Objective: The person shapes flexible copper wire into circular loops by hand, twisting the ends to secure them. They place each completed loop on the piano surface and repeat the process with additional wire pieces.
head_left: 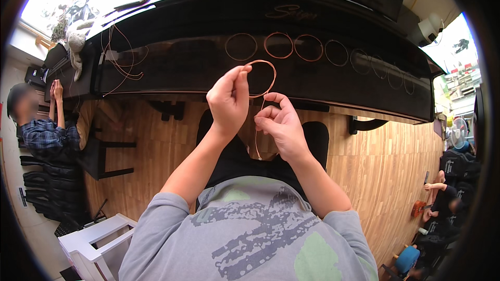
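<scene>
In front of the piano edge I hold a thin copper-coloured string (274, 75), like a guitar string, part of it bent into a loop. My left hand (228, 99) is closed, pinching the loop at its upper left between thumb and fingertips. Lower on the right, my right hand (284, 129) pinches the string below the loop, with its index finger raised near the loop. The string's tail dangles beneath that hand to a small pale end. Beyond my hands, several coiled rings lie in a row on the piano, from a copper-coloured ring (265, 47) to thin silvery rings (326, 52).
A black piano (182, 80) spans the view ahead. Loose, uncoiled strings (115, 65) lie on its left part. One person (44, 132) sits at far left beside a black bench (96, 161); another (448, 198) is at far right. White furniture (83, 244) stands lower left.
</scene>
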### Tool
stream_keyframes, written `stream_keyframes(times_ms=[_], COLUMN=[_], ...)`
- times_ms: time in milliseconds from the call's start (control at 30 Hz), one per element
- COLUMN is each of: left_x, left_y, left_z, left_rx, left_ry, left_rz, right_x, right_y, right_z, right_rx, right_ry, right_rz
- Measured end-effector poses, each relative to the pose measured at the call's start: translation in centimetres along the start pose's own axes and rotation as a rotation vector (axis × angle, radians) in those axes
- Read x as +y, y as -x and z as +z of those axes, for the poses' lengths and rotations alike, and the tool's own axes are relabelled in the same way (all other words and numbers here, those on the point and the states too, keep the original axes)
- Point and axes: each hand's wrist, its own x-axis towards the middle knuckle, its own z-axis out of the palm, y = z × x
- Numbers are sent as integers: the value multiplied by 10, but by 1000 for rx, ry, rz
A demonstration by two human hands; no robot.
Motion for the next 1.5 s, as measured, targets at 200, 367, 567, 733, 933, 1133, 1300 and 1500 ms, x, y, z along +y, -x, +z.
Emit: stream_keyframes(times_ms=[200,367,567,733,933,1133,1300,1500], left_x=[0,9,11,8,3,-10,-6,-10], left_y=[-5,1,9,17,14,17,17,23], left_z=[-15,-14,-11,-4,-6,-13,-13,-8], left_rx=[-204,-440,-490,-402,-401,-483,-525,-532], left_ry=[598,682,718,603,722,1172,1372,1333], left_rz=[-562,-737,-831,-832,-885,-995,-1044,-1059], right_x=[-31,-43,-36,-32,-31,-32,-28,-18], right_y=[4,-10,-23,-26,-25,-24,-27,-29], right_z=[-30,-50,-43,-31,-38,-42,-44,-42], right_rx=[138,153,202,163,75,25,-13,-115], right_ry=[230,149,-108,-242,-270,-367,-457,-574], right_rz=[-133,-338,-476,-488,-252,-117,-168,-195])
